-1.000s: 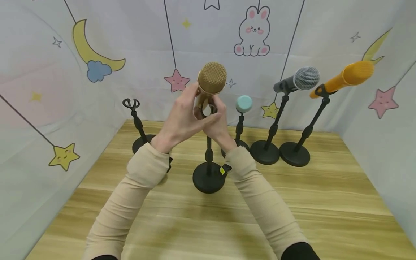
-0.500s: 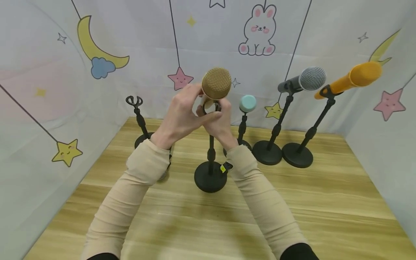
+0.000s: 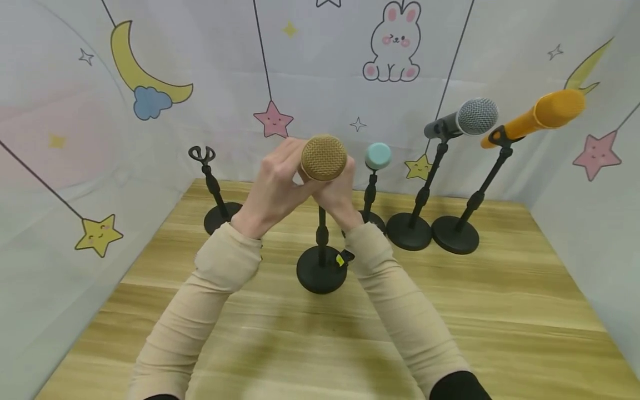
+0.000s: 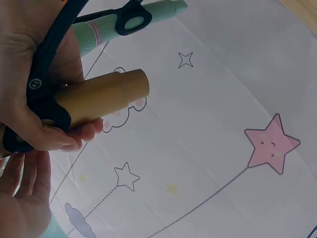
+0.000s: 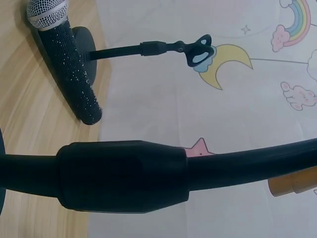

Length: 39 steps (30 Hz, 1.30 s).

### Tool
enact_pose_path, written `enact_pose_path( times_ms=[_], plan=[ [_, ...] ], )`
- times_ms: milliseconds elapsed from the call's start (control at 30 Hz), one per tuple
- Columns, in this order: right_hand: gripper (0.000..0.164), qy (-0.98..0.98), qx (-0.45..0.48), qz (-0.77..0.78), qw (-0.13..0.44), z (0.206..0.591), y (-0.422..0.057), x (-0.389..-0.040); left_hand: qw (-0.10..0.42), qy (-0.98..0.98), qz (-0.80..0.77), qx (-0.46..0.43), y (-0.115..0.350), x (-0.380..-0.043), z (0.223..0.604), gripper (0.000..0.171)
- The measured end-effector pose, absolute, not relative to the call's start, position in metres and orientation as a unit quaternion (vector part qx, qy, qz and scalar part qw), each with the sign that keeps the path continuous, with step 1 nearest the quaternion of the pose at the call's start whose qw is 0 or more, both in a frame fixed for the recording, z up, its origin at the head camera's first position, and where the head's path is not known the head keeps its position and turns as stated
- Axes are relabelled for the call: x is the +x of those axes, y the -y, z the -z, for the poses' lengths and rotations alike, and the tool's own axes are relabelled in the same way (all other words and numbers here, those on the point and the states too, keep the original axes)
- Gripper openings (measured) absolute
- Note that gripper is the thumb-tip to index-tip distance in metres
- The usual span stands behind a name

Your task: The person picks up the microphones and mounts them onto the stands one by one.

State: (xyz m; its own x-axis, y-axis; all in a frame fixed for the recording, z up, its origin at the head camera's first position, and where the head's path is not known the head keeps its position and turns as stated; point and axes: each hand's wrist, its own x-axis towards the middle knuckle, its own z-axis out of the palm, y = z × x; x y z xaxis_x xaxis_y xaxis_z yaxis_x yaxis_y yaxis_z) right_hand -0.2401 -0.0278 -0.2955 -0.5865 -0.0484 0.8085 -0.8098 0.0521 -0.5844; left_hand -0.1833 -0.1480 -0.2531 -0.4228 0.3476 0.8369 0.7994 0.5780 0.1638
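Observation:
A gold microphone [image 3: 324,158] points its mesh head at me in the head view, hiding the clip behind it. My left hand [image 3: 277,186] holds it from the left, near the head. On the other side my right hand [image 3: 340,191] grips the stand's clip around the microphone. In the left wrist view, the microphone's smooth body [image 4: 106,96] passes through the black clip [image 4: 52,116], and fingers wrap around both. The stand's round base [image 3: 321,272] rests on the table. The right wrist view shows the stand's pole [image 5: 121,176] close up, with no hand visible.
A bare stand [image 3: 212,186] stands at the back left, with a black sparkly microphone [image 5: 69,74] lying near it. At right, stands carry a mint microphone [image 3: 378,156], a grey one [image 3: 475,116] and an orange one [image 3: 555,109]. A printed cloth [image 3: 330,50] hangs behind the table.
The gold microphone has tipped and lowered, so its head faces me more squarely and covers the clip that showed before. Both hands stay around it, and the stand's base stays in place.

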Motion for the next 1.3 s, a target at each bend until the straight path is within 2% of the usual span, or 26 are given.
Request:
enact_pose_path(
  times_ms=[167,333,433,533,600,700,767,867,933,1000,1067,1133,1300],
  plan=[
    [0.025,0.673,0.340,-0.596,0.275,0.294,0.022,-0.237,0.398,0.774,0.334,-0.362,0.149,-0.186,0.260,0.044],
    [0.049,0.701,0.345,-0.581,0.228,0.295,0.012,-0.230,0.409,0.739,0.398,-0.358,0.154,-0.189,0.273,0.058],
    [0.064,0.690,0.345,-0.602,0.205,0.303,0.004,-0.223,0.410,0.714,0.469,-0.321,0.158,-0.188,0.291,0.067],
    [0.066,0.661,0.345,-0.642,0.180,0.317,-0.003,-0.217,0.387,0.696,0.545,-0.260,0.160,-0.186,0.318,0.063],
    [0.061,0.643,0.345,-0.664,0.161,0.328,-0.007,-0.213,0.357,0.697,0.582,-0.218,0.159,-0.184,0.338,0.054],
    [0.055,0.627,0.338,-0.692,0.120,0.347,-0.009,-0.209,0.278,0.716,0.615,-0.175,0.152,-0.181,0.367,0.045],
    [0.052,0.628,0.327,-0.701,0.083,0.357,-0.009,-0.207,0.202,0.738,0.626,-0.152,0.145,-0.178,0.384,0.047],
    [0.046,0.651,0.308,-0.693,0.036,0.368,-0.008,-0.205,0.059,0.766,0.627,-0.131,0.135,-0.174,0.403,0.054],
    [0.039,0.667,0.300,-0.682,0.015,0.373,-0.006,-0.205,-0.031,0.777,0.618,-0.113,0.127,-0.174,0.412,0.049],
    [0.030,0.670,0.292,-0.682,0.001,0.376,-0.004,-0.206,-0.091,0.780,0.612,-0.093,0.121,-0.175,0.419,0.039],
    [0.022,0.663,0.285,-0.693,-0.004,0.376,-0.002,-0.207,-0.116,0.775,0.618,-0.065,0.116,-0.178,0.424,0.022],
    [0.018,0.650,0.281,-0.706,0.002,0.375,0.000,-0.207,-0.117,0.759,0.640,-0.040,0.111,-0.183,0.428,0.008],
    [0.018,0.632,0.284,-0.720,0.020,0.369,0.001,-0.207,-0.104,0.716,0.690,-0.008,0.105,-0.190,0.432,0.030]
  ],
)
